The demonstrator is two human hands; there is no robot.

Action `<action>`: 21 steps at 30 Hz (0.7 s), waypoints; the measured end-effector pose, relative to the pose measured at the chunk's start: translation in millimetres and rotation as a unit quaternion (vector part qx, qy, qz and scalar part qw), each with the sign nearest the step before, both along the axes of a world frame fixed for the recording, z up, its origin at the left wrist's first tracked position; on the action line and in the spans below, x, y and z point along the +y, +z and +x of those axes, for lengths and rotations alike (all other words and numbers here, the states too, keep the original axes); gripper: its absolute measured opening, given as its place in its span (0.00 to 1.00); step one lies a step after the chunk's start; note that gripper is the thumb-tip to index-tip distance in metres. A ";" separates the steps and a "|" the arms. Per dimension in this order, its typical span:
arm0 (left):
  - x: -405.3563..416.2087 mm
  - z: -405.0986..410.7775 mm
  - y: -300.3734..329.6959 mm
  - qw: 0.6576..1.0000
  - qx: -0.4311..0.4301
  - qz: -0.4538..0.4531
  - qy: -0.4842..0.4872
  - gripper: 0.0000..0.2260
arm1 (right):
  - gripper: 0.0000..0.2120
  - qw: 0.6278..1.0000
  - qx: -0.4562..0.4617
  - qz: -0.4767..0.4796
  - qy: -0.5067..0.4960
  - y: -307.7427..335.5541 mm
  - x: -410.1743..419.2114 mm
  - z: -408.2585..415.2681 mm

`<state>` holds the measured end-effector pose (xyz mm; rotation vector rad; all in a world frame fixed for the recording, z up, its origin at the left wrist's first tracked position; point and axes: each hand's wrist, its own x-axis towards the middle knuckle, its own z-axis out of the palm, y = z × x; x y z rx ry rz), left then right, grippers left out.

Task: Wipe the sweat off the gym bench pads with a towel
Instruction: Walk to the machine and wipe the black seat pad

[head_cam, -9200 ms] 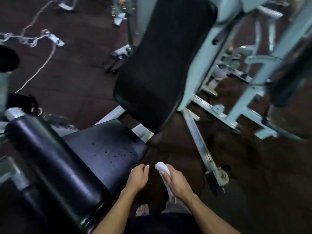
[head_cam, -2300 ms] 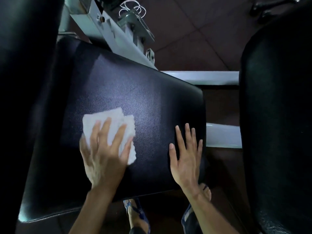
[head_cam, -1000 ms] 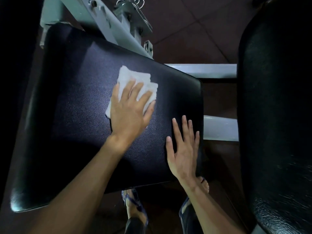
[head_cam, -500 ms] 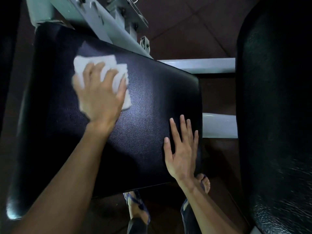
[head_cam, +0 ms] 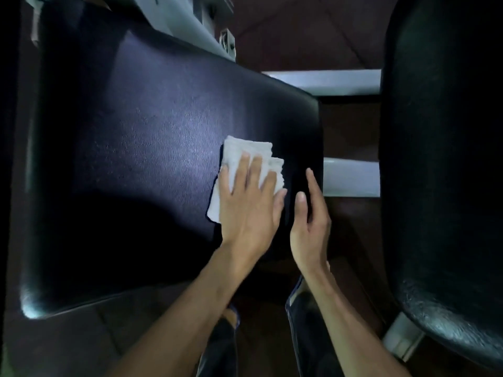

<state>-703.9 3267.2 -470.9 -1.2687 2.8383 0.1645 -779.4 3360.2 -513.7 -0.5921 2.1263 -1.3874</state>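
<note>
A black seat pad [head_cam: 141, 148] fills the left and middle of the head view. On its right part lies a folded white towel [head_cam: 239, 155], and my left hand [head_cam: 249, 205] presses flat on it with straight fingers. My right hand [head_cam: 309, 227] is at the pad's right edge, turned on its side with straight fingers, just right of the left hand. A second black pad, the backrest [head_cam: 441, 148], runs down the right side.
Pale metal frame bars [head_cam: 351, 178] cross the gap between the two pads, with more frame [head_cam: 185, 20] at the top. Dark brown floor [head_cam: 304, 39] lies beyond. My feet in sandals [head_cam: 231, 319] show below the seat's near edge.
My left hand has swept the towel from the pad's upper left down to its right side, next to the right hand. The right hand has turned from lying flat onto its edge.
</note>
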 end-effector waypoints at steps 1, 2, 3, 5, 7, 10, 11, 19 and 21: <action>-0.4 3.6 4.0 1.000 0.018 0.018 -0.008 0.18 | 0.22 1.000 -0.013 -0.002 -0.005 3.7 1.4 1.3; -6.0 9.3 8.6 0.998 0.047 0.031 -0.013 0.18 | 0.22 1.000 -0.021 -0.005 -0.009 7.4 2.1 3.5; -15.6 17.3 12.3 0.996 0.078 0.037 -0.014 0.19 | 0.22 1.000 -0.024 -0.006 -0.012 11.0 0.5 6.4; -43.1 39.5 17.2 0.994 0.104 0.013 0.012 0.19 | 0.23 1.000 -0.014 0.002 -0.008 18.4 -8.3 14.2; -69.6 65.2 21.1 0.993 0.071 -0.019 0.094 0.19 | 0.25 1.000 0.006 0.018 -0.002 24.9 -26.4 24.5; -81.7 81.5 19.6 0.984 0.002 -0.036 0.175 0.22 | 0.28 0.992 0.081 0.099 0.002 29.8 -70.1 40.5; -79.6 80.3 17.8 0.983 -0.022 -0.041 0.177 0.22 | 0.29 0.985 0.109 0.136 0.000 29.0 -84.3 46.5; -76.6 74.9 13.1 0.979 -0.024 -0.062 0.191 0.22 | 0.35 0.940 0.248 0.226 0.065 28.2 -63.8 77.4; -75.4 73.8 13.5 0.979 -0.027 -0.069 0.188 0.22 | 0.33 0.943 0.248 0.217 0.053 29.1 -69.7 73.4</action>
